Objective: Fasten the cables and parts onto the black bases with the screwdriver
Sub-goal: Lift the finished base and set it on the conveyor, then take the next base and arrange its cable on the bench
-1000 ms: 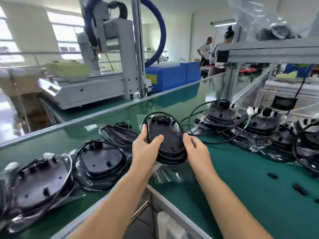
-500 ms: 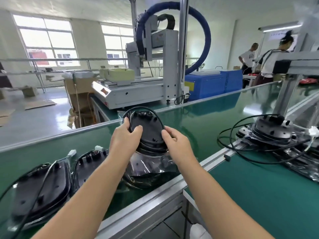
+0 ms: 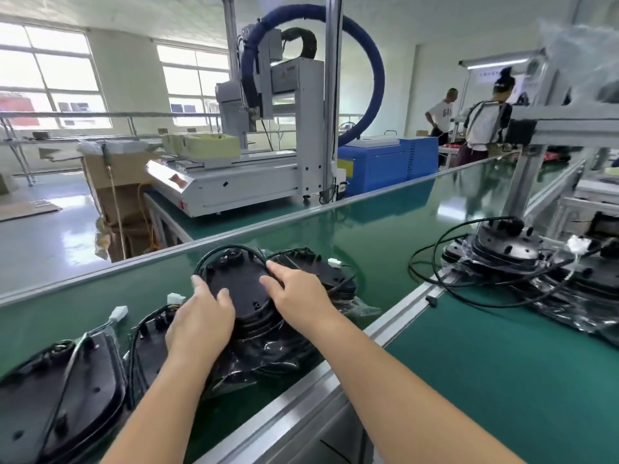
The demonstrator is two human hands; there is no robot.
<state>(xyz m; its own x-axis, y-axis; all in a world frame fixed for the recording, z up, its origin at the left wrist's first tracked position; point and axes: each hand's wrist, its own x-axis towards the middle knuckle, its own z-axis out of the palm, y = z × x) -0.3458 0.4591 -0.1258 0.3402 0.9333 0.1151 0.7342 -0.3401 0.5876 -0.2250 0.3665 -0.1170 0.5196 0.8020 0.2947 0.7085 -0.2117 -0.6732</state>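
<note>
At my far left a black base lies flat on the green belt, with a thin cable running over it. Just beside it is a second base, partly hidden under my left hand, and two white connectors lie on the belt near it.

My left hand rests on the left edge of the stack of bases in the middle. The fingers are nearly straight and a little spread, the thumb lies on the top plate; I am pressing or steadying, not gripping. The stack sits on crumpled clear plastic film. A black cable loop goes around the far rim of the top base.

My right hand lies on the right side of the same top base, fingers relaxed and flat, one fingertip touching the cable loop. Another base stands just behind.

Further right, on the near table, another pile of bases with loose cables waits, well apart from my hands.

I see no screwdriver anywhere, and I cannot tell if any screw is already in. In my judgement the fastening itself is not yet begun for this stack; I am only placing it, and most work is left.
</note>
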